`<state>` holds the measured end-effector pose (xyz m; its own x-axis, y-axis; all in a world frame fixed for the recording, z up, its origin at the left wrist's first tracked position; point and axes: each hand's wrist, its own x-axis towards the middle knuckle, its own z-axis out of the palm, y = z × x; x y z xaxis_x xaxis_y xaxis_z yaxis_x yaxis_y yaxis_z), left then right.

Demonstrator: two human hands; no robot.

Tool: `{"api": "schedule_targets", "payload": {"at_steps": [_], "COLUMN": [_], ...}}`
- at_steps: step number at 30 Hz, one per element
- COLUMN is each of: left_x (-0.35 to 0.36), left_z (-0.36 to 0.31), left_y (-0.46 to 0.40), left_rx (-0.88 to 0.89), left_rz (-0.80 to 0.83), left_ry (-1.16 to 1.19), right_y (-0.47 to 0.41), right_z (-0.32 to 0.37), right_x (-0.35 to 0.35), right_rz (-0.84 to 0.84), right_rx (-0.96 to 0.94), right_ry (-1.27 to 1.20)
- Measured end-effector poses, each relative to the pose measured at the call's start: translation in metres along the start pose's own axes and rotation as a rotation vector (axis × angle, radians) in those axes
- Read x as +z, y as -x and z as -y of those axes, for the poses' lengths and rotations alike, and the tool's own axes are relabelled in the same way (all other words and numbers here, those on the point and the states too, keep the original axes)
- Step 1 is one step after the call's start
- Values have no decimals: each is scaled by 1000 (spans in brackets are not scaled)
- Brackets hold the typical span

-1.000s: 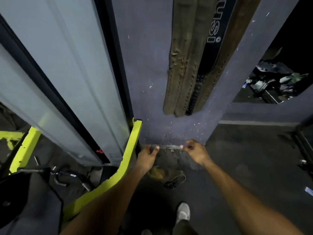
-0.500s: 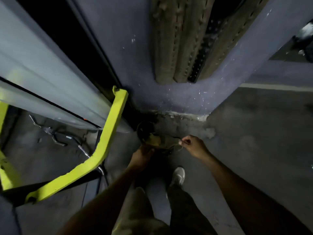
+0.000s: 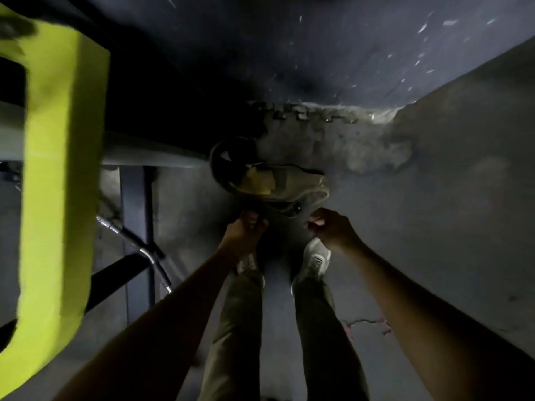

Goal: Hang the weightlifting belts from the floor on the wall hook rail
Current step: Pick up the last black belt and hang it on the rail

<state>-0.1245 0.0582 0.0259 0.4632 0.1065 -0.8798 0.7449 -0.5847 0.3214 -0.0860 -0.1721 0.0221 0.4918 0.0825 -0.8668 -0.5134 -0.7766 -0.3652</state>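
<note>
A coiled weightlifting belt (image 3: pixel 278 183), olive-tan with a yellow patch and a dark loop at its left, lies on the floor at the foot of the purple wall (image 3: pixel 333 53). My left hand (image 3: pixel 244 230) is at the belt's near left edge, fingers curled on it. My right hand (image 3: pixel 330 227) is at the near right edge, fingers pinched; whether it grips the belt is unclear in the dim light. The hanging belts and the hook rail are out of view.
A yellow-green machine frame (image 3: pixel 58 169) stands close on the left, with dark bars and a metal cable (image 3: pixel 144 250) behind it. My two feet in pale shoes (image 3: pixel 315 261) stand just behind the belt. Grey floor (image 3: pixel 434 212) spreads to the right.
The view has tipped further down, so the hanging belts have left the frame. Both hands have dropped from the wall base to the coiled belt on the floor.
</note>
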Motion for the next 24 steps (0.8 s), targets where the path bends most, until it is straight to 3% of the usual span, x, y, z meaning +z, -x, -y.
{"api": "schedule_targets", "payload": {"at_steps": [8,15,19,24], "left_x": [-22,-68,-76,-88], "left_z": [22,32,31,26], "left_y": [-171,-265,-286,-290], "left_rx": [79,227,237,180], "left_rz": [-215,-663,-702,-602], "left_ry": [-79,-280,-405,-329], "right_y": [-176,-269,-285,-278], "right_z": [8,20,28,54], "right_x": [63,114,132,133], "right_rz": [-31,-5,-20,104], "right_rx": [-104,-170,-184,-23], "right_ry": [-42,-108,-228,-647]}}
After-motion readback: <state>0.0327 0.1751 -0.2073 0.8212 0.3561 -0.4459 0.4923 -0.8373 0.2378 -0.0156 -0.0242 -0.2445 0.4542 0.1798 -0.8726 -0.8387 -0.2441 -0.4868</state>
